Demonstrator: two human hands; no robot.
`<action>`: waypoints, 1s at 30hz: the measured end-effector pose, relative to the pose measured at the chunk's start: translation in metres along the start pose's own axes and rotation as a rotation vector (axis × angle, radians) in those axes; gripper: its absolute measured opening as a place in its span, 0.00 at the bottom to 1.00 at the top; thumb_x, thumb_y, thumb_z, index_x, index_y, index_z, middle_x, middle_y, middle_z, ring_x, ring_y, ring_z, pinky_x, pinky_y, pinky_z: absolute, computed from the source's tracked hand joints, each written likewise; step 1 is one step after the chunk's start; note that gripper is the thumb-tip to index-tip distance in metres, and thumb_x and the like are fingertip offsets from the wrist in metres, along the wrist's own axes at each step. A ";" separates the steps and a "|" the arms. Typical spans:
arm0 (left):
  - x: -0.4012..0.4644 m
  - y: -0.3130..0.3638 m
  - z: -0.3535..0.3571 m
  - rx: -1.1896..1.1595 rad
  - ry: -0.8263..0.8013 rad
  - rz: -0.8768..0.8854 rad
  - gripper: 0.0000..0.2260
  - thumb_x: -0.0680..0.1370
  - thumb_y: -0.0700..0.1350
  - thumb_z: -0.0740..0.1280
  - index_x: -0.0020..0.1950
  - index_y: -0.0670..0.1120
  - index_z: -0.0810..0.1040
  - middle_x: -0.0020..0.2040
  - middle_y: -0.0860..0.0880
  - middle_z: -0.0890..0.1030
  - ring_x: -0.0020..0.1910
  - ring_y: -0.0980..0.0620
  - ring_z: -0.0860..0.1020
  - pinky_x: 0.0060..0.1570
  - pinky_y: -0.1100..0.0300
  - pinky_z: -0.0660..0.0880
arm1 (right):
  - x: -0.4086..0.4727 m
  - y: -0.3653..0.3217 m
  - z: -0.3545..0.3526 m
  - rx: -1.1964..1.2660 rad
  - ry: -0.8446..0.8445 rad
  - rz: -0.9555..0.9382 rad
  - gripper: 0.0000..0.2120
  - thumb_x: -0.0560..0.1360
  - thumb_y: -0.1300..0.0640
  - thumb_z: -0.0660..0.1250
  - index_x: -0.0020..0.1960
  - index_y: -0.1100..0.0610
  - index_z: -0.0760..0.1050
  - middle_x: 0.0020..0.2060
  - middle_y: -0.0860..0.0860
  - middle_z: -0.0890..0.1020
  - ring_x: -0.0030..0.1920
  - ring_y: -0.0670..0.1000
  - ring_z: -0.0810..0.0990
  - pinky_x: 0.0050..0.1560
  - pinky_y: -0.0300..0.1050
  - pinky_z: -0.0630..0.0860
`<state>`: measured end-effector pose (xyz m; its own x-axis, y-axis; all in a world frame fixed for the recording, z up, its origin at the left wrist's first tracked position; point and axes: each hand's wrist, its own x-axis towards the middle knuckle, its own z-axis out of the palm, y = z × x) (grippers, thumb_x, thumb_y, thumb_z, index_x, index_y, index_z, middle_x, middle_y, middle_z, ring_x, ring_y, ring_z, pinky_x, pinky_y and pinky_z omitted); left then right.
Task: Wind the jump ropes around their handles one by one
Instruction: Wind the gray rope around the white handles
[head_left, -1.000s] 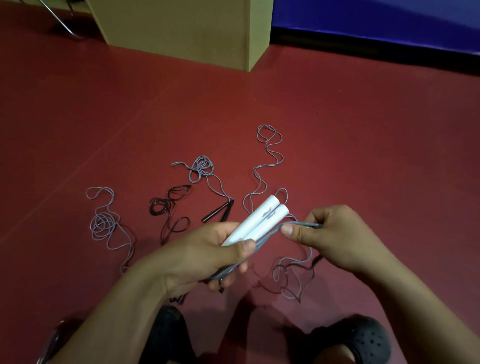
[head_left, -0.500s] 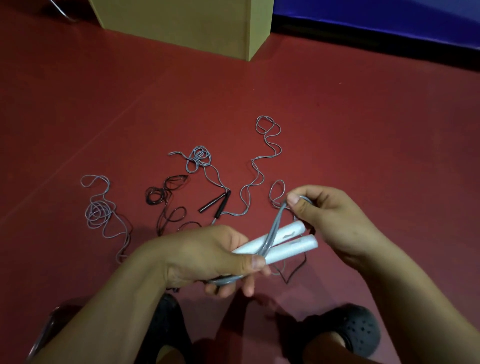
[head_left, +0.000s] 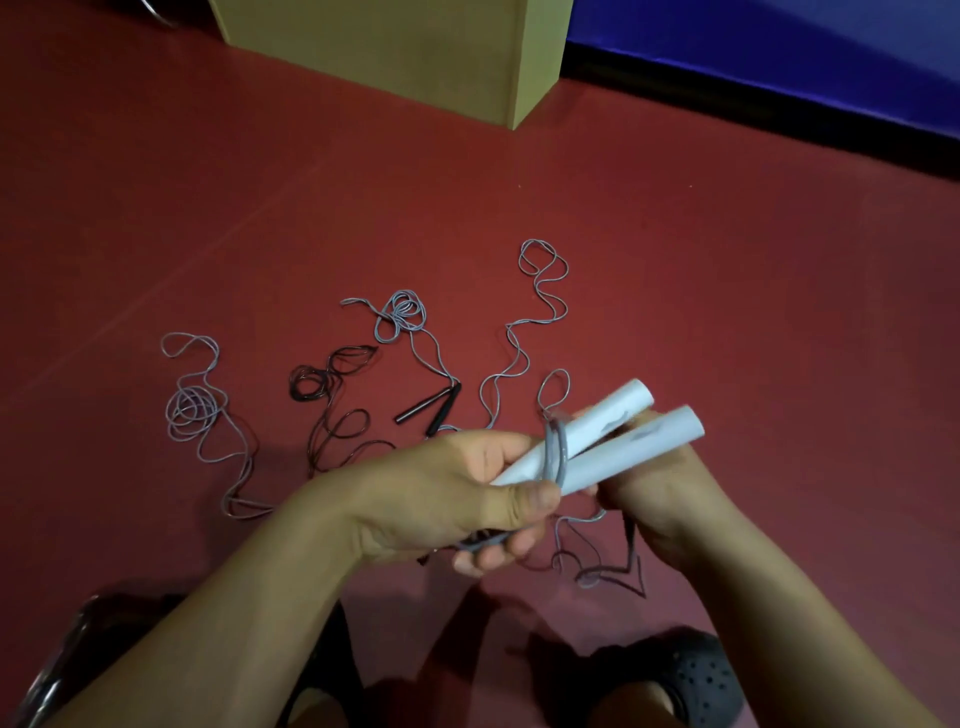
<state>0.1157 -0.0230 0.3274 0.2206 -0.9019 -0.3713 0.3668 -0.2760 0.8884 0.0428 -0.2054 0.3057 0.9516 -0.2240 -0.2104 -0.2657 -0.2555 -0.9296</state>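
The white handles (head_left: 597, 447) are held together above the floor (head_left: 727, 312), and a second grey turn of rope (head_left: 555, 451) now lies round them where half a second ago one strand crossed; winding is barely begun. They are clasped by the left hand (head_left: 457, 499). The right hand (head_left: 660, 493) has passed beneath them; its grip cannot be told.

Ahead of my hands, loose rope clutters the red floor (head_left: 727, 312): a grey coil (head_left: 193, 415) far left, a black tangle (head_left: 324, 384), black handles (head_left: 431, 409) and a grey strand (head_left: 540, 306) snaking away. Beyond these the floor lies open up to the wooden box (head_left: 395, 47). To my right nothing blocks a reach.
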 end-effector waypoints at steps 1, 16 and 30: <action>0.001 0.001 0.001 -0.029 0.021 0.027 0.05 0.76 0.46 0.66 0.50 0.51 0.81 0.33 0.48 0.74 0.26 0.54 0.70 0.24 0.65 0.65 | 0.000 0.002 0.001 -0.006 0.024 0.014 0.10 0.70 0.60 0.64 0.31 0.60 0.74 0.24 0.55 0.75 0.26 0.54 0.69 0.27 0.47 0.70; 0.011 -0.003 -0.020 0.176 0.709 0.008 0.08 0.83 0.48 0.62 0.48 0.46 0.75 0.29 0.50 0.76 0.22 0.54 0.69 0.22 0.64 0.66 | -0.004 0.001 0.004 -0.089 -0.040 0.063 0.06 0.77 0.52 0.68 0.45 0.53 0.81 0.31 0.48 0.72 0.33 0.47 0.66 0.37 0.45 0.65; 0.018 -0.017 -0.026 0.411 0.726 -0.030 0.04 0.82 0.45 0.64 0.51 0.49 0.79 0.35 0.53 0.84 0.26 0.55 0.75 0.29 0.64 0.72 | -0.017 -0.027 0.013 -0.122 -0.001 -0.082 0.21 0.76 0.51 0.69 0.29 0.59 0.69 0.22 0.45 0.64 0.25 0.44 0.60 0.27 0.37 0.60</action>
<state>0.1366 -0.0258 0.2983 0.7950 -0.4928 -0.3536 0.0543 -0.5227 0.8508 0.0357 -0.1826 0.3309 0.9710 -0.1971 -0.1357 -0.2040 -0.3853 -0.9000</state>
